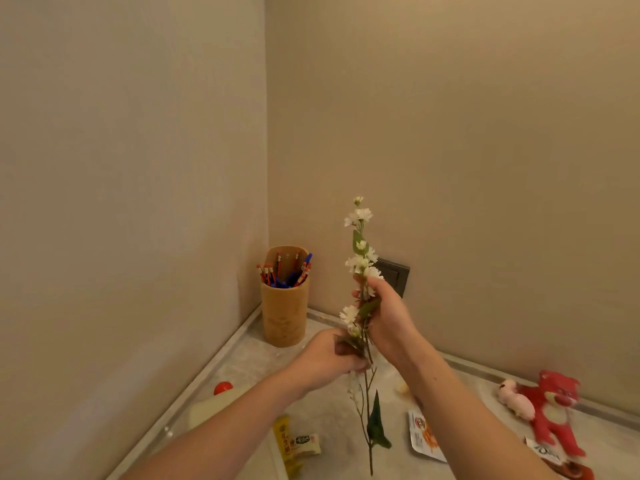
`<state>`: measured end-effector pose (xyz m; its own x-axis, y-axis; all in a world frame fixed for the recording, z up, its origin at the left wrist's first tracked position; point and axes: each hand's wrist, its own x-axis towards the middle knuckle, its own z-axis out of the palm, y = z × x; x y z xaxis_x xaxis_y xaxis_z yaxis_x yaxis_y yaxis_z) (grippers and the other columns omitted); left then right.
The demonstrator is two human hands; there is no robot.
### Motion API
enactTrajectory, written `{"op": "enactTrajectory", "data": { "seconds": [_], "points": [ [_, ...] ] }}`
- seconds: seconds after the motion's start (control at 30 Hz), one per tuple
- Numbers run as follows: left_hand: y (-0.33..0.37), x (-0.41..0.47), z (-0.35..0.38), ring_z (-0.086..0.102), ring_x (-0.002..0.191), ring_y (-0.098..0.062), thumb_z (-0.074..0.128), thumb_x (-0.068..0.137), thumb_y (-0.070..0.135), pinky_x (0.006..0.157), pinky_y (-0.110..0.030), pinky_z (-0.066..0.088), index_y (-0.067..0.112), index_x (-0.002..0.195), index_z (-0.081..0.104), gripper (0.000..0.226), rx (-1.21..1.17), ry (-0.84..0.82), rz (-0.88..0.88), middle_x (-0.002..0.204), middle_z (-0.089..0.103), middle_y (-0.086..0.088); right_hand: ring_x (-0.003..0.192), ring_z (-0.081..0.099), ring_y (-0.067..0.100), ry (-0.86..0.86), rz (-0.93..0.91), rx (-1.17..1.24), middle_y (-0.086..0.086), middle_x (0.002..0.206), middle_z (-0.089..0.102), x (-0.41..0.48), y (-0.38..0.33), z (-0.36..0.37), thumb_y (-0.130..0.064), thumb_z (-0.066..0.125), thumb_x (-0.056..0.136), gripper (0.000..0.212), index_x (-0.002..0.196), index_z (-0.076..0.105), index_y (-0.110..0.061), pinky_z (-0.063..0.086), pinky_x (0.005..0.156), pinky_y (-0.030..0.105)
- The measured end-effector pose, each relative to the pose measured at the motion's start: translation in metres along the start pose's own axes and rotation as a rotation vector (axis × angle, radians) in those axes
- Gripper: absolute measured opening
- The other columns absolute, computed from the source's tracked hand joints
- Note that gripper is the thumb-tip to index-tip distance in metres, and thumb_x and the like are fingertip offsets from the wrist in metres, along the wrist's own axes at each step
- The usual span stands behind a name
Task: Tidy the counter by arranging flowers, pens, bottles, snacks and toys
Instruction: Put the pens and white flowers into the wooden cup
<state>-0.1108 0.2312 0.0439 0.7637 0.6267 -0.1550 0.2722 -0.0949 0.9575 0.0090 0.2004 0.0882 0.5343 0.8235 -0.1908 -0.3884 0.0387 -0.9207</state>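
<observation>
While both hands grip it above the bench [332, 403], the flower stem [363, 271] stands nearly upright: right hand [384, 317] curled higher, left hand [332, 355] pinching lower, pen holder [284, 306] behind-left.

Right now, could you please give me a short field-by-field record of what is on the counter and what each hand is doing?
held item: white artificial flower stem with green leaves, upright above the counter
right hand: grips the stem among the blooms
left hand: pinches the stem lower down
corner: tan cylindrical bamboo holder standing with red and blue pens inside
right side: red plush toy lying by the wall
front: yellow snack packet and white snack packet lying flat
surface: pale marble counter
</observation>
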Motion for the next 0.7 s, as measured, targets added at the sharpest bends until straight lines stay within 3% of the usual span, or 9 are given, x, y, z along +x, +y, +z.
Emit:
{"op": "enactTrajectory", "data": {
  "seconds": [0.07, 0.2, 0.33, 0.43, 0.5, 0.57, 0.63, 0.7],
  "points": [
    [0.004, -0.007, 0.003, 0.068, 0.088, -0.003, 0.067, 0.085, 0.011, 0.077, -0.019, 0.052, 0.027, 0.097, 0.065, 0.020, 0.029, 0.071, 0.003, 0.092, 0.073, 0.009, 0.073, 0.048, 0.014, -0.020, -0.014, -0.005, 0.003, 0.082, 0.058, -0.005, -0.005, 0.005, -0.030, 0.045, 0.097, 0.031, 0.111, 0.066, -0.012, 0.038, 0.064, 0.030],
    [0.005, -0.014, 0.008, 0.068, 0.091, -0.007, 0.057, 0.092, 0.010, 0.086, -0.027, 0.055, 0.022, 0.108, 0.056, 0.020, 0.005, 0.258, -0.052, 0.101, 0.069, 0.002, 0.058, 0.043, 0.011, -0.038, -0.007, 0.013, -0.003, 0.064, 0.054, -0.011, -0.012, 0.012, -0.045, 0.039, 0.095, 0.041, 0.085, 0.068, -0.017, 0.034, 0.058, 0.029],
    [0.007, -0.024, 0.006, 0.069, 0.074, -0.001, 0.052, 0.094, 0.006, 0.056, -0.009, 0.049, 0.020, 0.099, 0.052, 0.014, -0.140, 0.367, -0.112, 0.094, 0.067, -0.001, 0.053, 0.038, 0.008, -0.056, -0.001, -0.087, -0.004, 0.065, 0.051, -0.013, -0.014, 0.014, -0.025, 0.043, 0.100, 0.029, 0.106, 0.068, -0.013, 0.030, 0.052, 0.026],
    [0.007, -0.030, 0.002, 0.069, 0.069, 0.000, 0.055, 0.093, 0.010, 0.055, -0.009, 0.048, 0.022, 0.097, 0.055, 0.012, -0.111, 0.396, -0.102, 0.088, 0.070, 0.002, 0.055, 0.043, 0.008, -0.127, -0.031, -0.128, -0.003, 0.068, 0.051, -0.017, -0.017, 0.017, -0.018, 0.050, 0.099, 0.018, 0.103, 0.068, -0.013, 0.033, 0.052, 0.025],
    [0.007, -0.033, -0.001, 0.069, 0.071, 0.000, 0.057, 0.092, 0.015, 0.054, -0.007, 0.046, 0.022, 0.099, 0.057, 0.010, -0.065, 0.425, -0.099, 0.090, 0.071, 0.003, 0.061, 0.052, 0.010, -0.167, -0.037, -0.142, -0.001, 0.075, 0.060, -0.021, -0.019, 0.021, -0.016, 0.054, 0.097, 0.017, 0.105, 0.068, -0.013, 0.039, 0.050, 0.023],
    [0.006, -0.036, -0.004, 0.068, 0.078, -0.004, 0.054, 0.093, 0.018, 0.061, -0.012, 0.049, 0.026, 0.097, 0.058, 0.010, -0.033, 0.474, -0.104, 0.094, 0.069, 0.004, 0.067, 0.057, 0.011, -0.180, -0.039, -0.177, 0.000, 0.084, 0.067, -0.024, -0.020, 0.026, -0.014, 0.053, 0.097, 0.017, 0.104, 0.069, -0.015, 0.043, 0.051, 0.022],
    [0.005, -0.038, -0.009, 0.062, 0.089, -0.012, 0.048, 0.095, 0.018, 0.080, -0.027, 0.053, 0.026, 0.101, 0.058, 0.014, -0.043, 0.540, -0.125, 0.097, 0.064, 0.004, 0.069, 0.055, 0.012, -0.173, -0.040, -0.180, -0.001, 0.088, 0.066, -0.025, -0.020, 0.031, -0.012, 0.049, 0.098, 0.021, 0.102, 0.069, -0.017, 0.043, 0.056, 0.024],
    [0.007, -0.042, -0.015, 0.061, 0.088, -0.015, 0.042, 0.098, 0.020, 0.083, -0.032, 0.052, 0.023, 0.111, 0.055, 0.018, -0.113, 0.602, -0.149, 0.099, 0.062, 0.002, 0.065, 0.049, 0.013, -0.152, -0.029, -0.179, 0.000, 0.080, 0.060, -0.024, -0.019, 0.035, -0.009, 0.042, 0.100, 0.026, 0.102, 0.067, -0.017, 0.041, 0.059, 0.026]
  ]
}}
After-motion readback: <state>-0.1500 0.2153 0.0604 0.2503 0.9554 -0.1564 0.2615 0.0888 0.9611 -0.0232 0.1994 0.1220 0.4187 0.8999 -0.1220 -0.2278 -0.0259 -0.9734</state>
